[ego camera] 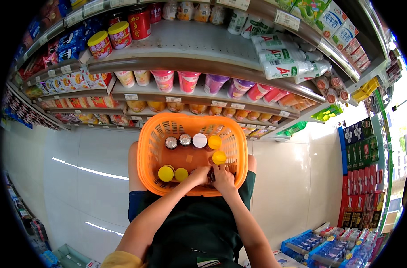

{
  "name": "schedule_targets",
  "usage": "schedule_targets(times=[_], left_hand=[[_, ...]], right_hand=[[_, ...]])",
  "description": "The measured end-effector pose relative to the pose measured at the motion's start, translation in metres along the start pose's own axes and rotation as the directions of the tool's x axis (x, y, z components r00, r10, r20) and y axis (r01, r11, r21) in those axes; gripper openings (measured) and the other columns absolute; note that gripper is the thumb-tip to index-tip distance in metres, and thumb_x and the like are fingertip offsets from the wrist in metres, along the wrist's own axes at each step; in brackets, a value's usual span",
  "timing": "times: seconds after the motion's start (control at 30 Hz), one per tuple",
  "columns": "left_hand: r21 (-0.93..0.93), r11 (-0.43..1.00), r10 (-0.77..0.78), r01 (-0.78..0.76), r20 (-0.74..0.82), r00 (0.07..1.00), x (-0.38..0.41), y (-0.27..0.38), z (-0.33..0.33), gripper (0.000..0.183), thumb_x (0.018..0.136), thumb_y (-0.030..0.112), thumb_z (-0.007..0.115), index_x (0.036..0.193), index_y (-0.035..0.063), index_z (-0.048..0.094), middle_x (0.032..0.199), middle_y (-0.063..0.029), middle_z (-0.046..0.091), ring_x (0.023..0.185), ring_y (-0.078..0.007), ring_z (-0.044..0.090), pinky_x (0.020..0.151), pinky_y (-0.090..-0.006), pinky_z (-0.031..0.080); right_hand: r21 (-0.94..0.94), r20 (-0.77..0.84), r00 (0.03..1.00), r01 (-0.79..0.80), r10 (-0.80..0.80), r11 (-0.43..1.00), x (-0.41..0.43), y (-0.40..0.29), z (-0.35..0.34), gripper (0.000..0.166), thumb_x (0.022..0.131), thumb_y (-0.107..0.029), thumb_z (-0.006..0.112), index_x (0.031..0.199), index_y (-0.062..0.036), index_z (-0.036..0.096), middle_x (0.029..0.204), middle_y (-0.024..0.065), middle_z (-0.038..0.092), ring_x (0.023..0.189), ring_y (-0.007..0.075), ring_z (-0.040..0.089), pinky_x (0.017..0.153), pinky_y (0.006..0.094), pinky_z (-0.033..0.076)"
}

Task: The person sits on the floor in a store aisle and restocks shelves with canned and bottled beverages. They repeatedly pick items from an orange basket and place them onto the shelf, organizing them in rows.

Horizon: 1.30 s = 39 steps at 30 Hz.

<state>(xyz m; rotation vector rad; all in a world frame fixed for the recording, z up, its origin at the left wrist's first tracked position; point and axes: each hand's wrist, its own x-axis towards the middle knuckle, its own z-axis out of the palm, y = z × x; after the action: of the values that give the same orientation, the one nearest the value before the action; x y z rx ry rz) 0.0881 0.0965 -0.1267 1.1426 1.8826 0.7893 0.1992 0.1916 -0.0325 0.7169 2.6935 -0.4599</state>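
An orange plastic shopping basket [142, 150] sits in front of my body, between my knees. Along its far side stand two silver-topped cans [185, 139], a white-lidded container [199, 140] and a yellow-lidded container [214, 142]. Another yellow-lidded container [219, 157] is just beyond my right fingers. My left hand [199, 175] and my right hand [223, 178] reach inside at the near side, close together around dark items they mostly cover. Whether either hand grips one is hidden. Left of my left hand are yellow-green-lidded tubs [166, 174] and a similar lid [181, 174].
Store shelves [190, 40] curve across the front, holding yellow-lidded tubs [119, 34], a red can [139, 22], colourful cups [189, 82] and white bottles [285, 68], some lying down. Tiled floor [284, 174] extends both sides. Shrink-wrapped bottle packs [334, 244] and stacked cartons [361, 181] stand right.
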Motion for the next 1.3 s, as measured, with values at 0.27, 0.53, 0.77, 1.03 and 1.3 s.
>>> schedule_targets(times=[0.27,0.53,0.77,1.03,1.3], left_hand=[[0.128,0.992,0.043,-0.013,-0.234,0.971,-0.032,0.063,-0.047,0.019,0.084,0.014,0.063,0.101,0.0061,0.067,0.093,-0.0193,0.071,0.090,-0.0398,0.068,0.074,-0.0532,0.054],[0.237,0.967,0.243,-0.093,-0.746,0.620,-0.064,0.129,-0.179,0.010,0.087,0.018,0.072,0.088,0.0084,0.070,0.073,-0.0142,0.068,0.067,-0.0356,0.067,0.057,-0.0449,0.051],[0.426,0.896,0.443,-0.122,-0.867,0.228,-0.088,0.176,-0.327,0.027,0.089,0.023,0.072,0.076,0.0046,0.056,0.071,-0.0126,0.060,0.074,-0.0350,0.060,0.061,-0.0452,0.048],[0.612,0.771,0.611,0.177,-0.789,0.065,-0.061,0.180,-0.442,0.041,0.082,0.015,0.073,0.119,0.0052,0.059,0.117,-0.0202,0.056,0.110,-0.0428,0.048,0.090,-0.0501,0.044],[0.587,0.648,0.599,0.486,-0.786,0.150,-0.025,0.148,-0.492,0.047,0.068,0.016,0.075,0.113,0.0070,0.063,0.110,-0.0159,0.059,0.109,-0.0369,0.047,0.083,-0.0473,0.036]], right_hand=[[-0.049,-0.144,0.989,0.037,-0.044,0.998,-0.004,-0.014,-0.028,0.042,0.079,-0.024,0.074,0.115,-0.0045,0.066,0.119,0.0149,0.064,0.110,0.0352,0.063,0.095,0.0432,0.053],[-0.135,-0.435,0.874,0.174,-0.216,0.976,0.016,-0.088,-0.152,0.012,0.087,-0.016,0.064,0.093,-0.0064,0.067,0.086,0.0152,0.071,0.071,0.0342,0.071,0.062,0.0453,0.058],[-0.045,-0.792,0.550,0.379,-0.264,0.924,0.058,-0.196,-0.256,0.012,0.087,-0.020,0.066,0.082,-0.0098,0.069,0.071,0.0140,0.069,0.063,0.0375,0.066,0.057,0.0466,0.051],[-0.126,-0.874,0.361,0.479,-0.326,0.869,0.139,-0.245,-0.311,0.017,0.087,-0.015,0.065,0.102,-0.0059,0.068,0.096,0.0146,0.071,0.090,0.0342,0.067,0.076,0.0454,0.053],[-0.052,-0.783,0.520,0.493,-0.342,0.869,0.188,-0.275,-0.314,0.057,0.085,-0.010,0.064,0.139,-0.0035,0.048,0.134,0.0176,0.057,0.120,0.0380,0.056,0.096,0.0493,0.047]])
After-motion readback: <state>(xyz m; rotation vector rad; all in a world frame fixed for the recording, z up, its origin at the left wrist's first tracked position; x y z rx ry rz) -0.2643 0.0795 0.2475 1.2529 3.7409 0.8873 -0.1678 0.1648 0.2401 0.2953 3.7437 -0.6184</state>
